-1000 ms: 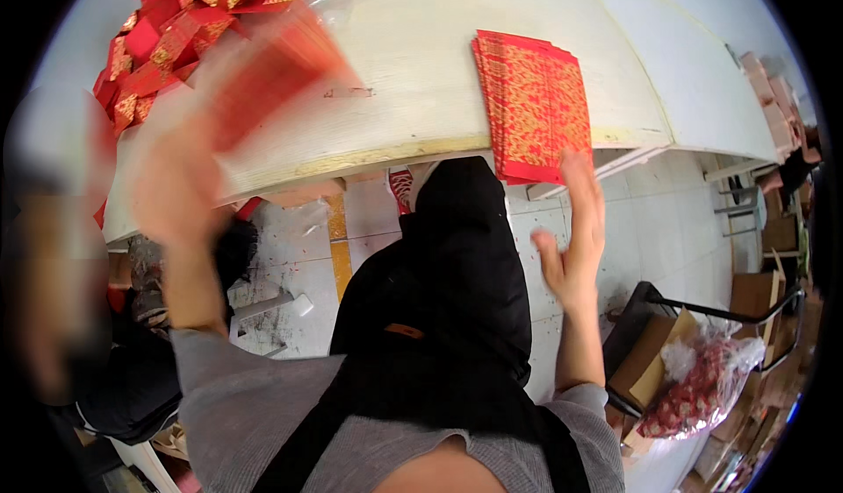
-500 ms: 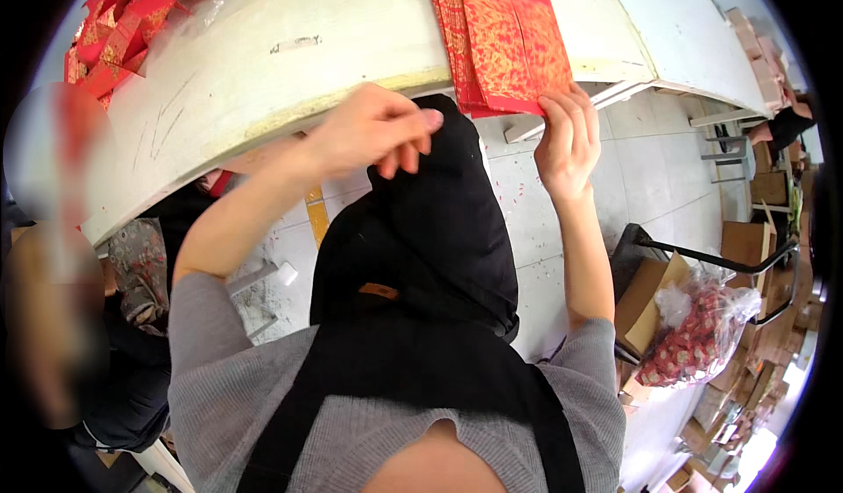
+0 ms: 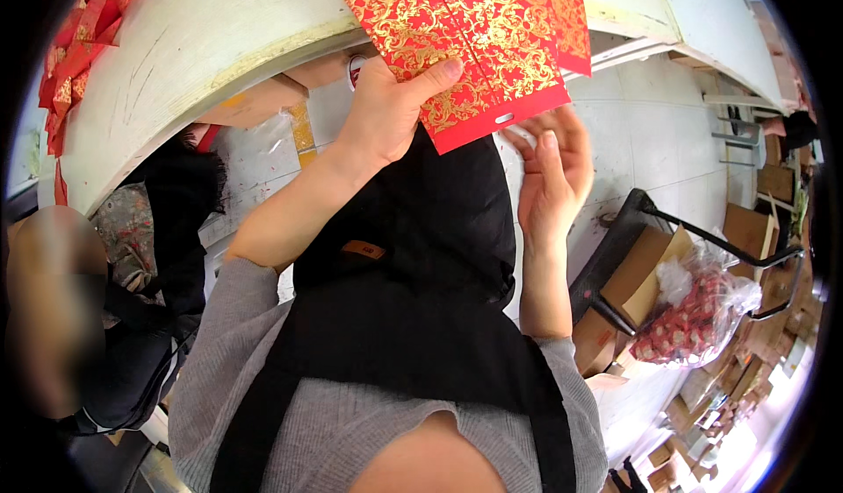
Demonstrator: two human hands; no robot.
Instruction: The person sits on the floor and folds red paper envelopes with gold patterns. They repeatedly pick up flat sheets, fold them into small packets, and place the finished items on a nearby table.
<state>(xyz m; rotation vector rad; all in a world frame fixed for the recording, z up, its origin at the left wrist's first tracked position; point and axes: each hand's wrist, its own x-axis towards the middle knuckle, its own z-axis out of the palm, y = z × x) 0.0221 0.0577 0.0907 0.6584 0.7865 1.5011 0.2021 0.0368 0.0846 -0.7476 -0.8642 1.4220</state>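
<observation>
My left hand [image 3: 391, 111] grips a flat red card piece [image 3: 457, 45] with gold scrollwork by its left edge, thumb on top. The piece has a centre crease and a plain red bottom strip with a small oval slot. It is tilted above my lap, and its top runs out of view. Just below its lower right corner my right hand [image 3: 558, 172] is open, fingers apart and slightly curled, with nothing visible in it. More red and gold pieces [image 3: 572, 28] show behind the held one, at the table edge; the held piece hides most of them.
Folded red and gold pieces [image 3: 75, 80] are heaped at the far left of the white table [image 3: 176, 80]. A person in dark clothes [image 3: 140, 352] sits at my left. On the right, a black-framed cart [image 3: 641, 208] stands by a cardboard box [image 3: 645, 273] and a clear bag of red items [image 3: 694, 317].
My left hand has taken hold of one red card piece, now lifted toward me. My right hand has moved off the stack, down and slightly left, and opened.
</observation>
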